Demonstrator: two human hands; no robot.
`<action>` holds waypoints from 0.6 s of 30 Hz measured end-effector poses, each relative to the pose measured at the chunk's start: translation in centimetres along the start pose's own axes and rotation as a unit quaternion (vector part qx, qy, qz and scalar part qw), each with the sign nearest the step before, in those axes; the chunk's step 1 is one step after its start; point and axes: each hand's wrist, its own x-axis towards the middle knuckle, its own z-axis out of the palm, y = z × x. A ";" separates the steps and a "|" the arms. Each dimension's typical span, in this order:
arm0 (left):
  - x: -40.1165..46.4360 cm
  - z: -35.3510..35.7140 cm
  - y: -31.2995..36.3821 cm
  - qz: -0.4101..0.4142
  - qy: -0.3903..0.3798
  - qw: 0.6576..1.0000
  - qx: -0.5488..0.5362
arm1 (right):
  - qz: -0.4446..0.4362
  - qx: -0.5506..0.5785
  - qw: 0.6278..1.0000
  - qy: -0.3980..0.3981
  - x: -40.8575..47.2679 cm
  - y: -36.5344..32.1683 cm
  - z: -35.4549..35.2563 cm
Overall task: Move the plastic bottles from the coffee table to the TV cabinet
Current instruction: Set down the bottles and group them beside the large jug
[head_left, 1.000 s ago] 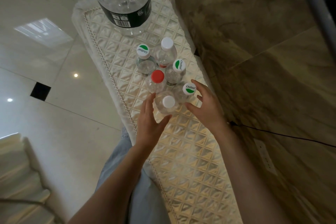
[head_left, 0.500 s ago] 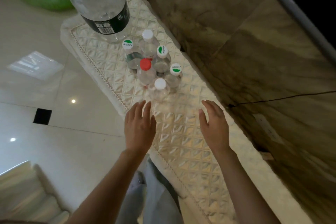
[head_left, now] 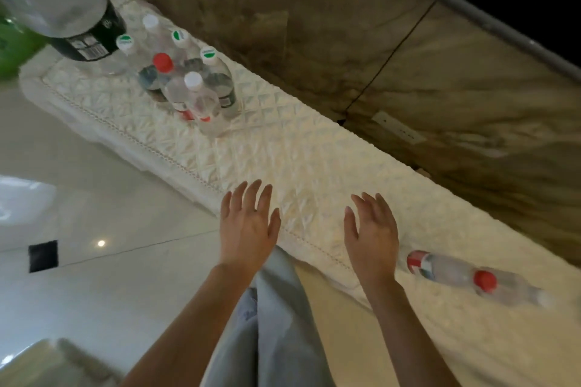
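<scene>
Head view: both hands were out in front, palms down, over the near part of a long surface covered w/ a white quilted cloth (head_left: 314,166). Left hand (head_left: 248,226) had fingers straight and spread, nothing in it; it hung above the cloth's front edge. Right hand (head_left: 371,236) was likewise empty, fingers loosely extended w/ a slight curl, over the cloth.

A cluster of six small plastic bottles (head_left: 188,85) stood upright, packed touching one another, toward the far left end of the cloth, well apart from both hands. Caps: three white w/ green mark, two plain white, one red. Just beside the cluster, further left, stood a large clear bottle (head_left: 63,9) w/ a dark label and barcode; top cut off by frame edge.

A separate bottle (head_left: 440,270) lay on its side on the cloth, near the right hand, to its right. A red cap (head_left: 485,281) showed beside it w/ more clear plastic beyond; blurred, couldn't tell if one bottle or two.

Behind the surface: brown marbled wall (head_left: 345,41) w/ a socket strip. Pale glossy floor tiles (head_left: 94,198) at left. Person's light trouser leg (head_left: 270,324) showed btwn the forearms.
</scene>
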 end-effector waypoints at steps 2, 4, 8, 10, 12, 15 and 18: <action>-1.3 0.0 2.3 0.031 0.003 0.999 -0.005 | 0.023 0.007 1.000 0.020 -2.4 2.3 -1.1; -2.6 0.2 4.7 0.066 0.006 0.998 -0.010 | 0.051 0.014 0.998 0.039 -4.7 4.4 -2.2; -4.5 1.3 9.5 0.122 -0.005 0.992 -0.014 | 0.095 0.029 0.992 0.077 -8.7 8.8 -4.3; -5.3 2.0 12.0 0.146 -0.020 0.989 -0.009 | 0.109 0.031 0.989 0.092 -10.4 11.0 -5.4; -5.9 2.5 14.4 0.168 -0.034 0.985 -0.006 | 0.126 0.025 0.986 0.106 -12.0 13.3 -6.5; -6.3 3.3 18.1 0.192 -0.055 0.980 -0.008 | 0.150 0.022 0.982 0.117 -13.9 17.1 -8.1; -6.5 4.6 21.5 0.210 -0.077 0.975 -0.002 | 0.179 0.029 0.976 0.125 -15.0 21.1 -8.9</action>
